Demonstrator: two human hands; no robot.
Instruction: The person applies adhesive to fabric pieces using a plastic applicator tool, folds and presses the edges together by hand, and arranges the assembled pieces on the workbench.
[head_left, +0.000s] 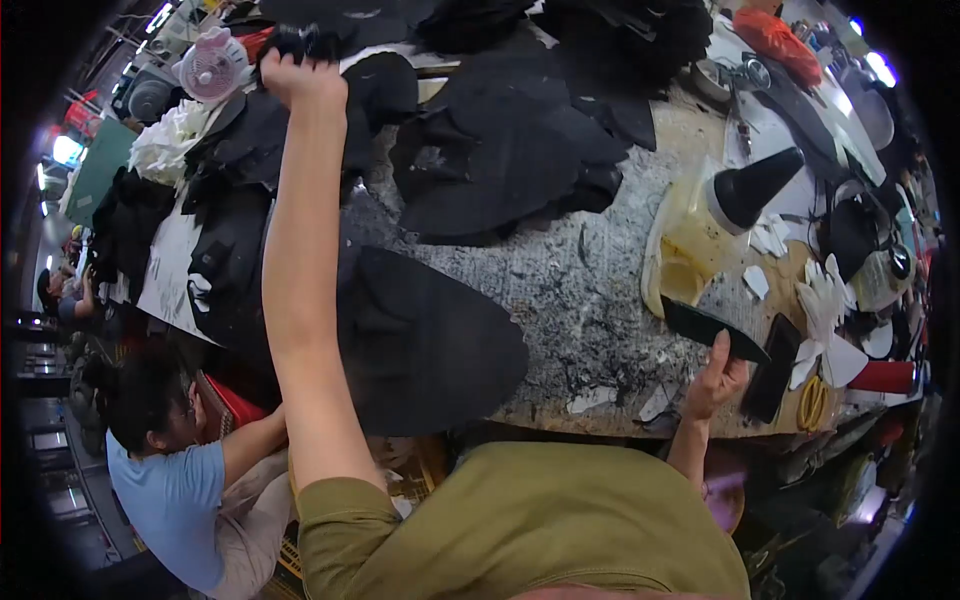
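My left hand reaches far out to the back left, fingers curled against a crumpled black piece; its kind is hard to make out. Close to the table's front edge at right, my right hand pinches a dark, flat, pointed strip. The strip's far end is at the foot of a translucent bottle with a black cone nozzle and yellowish liquid inside. Between my hands lie black sheet pieces, a large rounded one in front and a stack behind.
The worktop is stained and smeared. At right are a dark flat slab, a white glove, a yellow ring-shaped bundle and a red cylinder. A pink fan stands back left. A person in blue sits at left.
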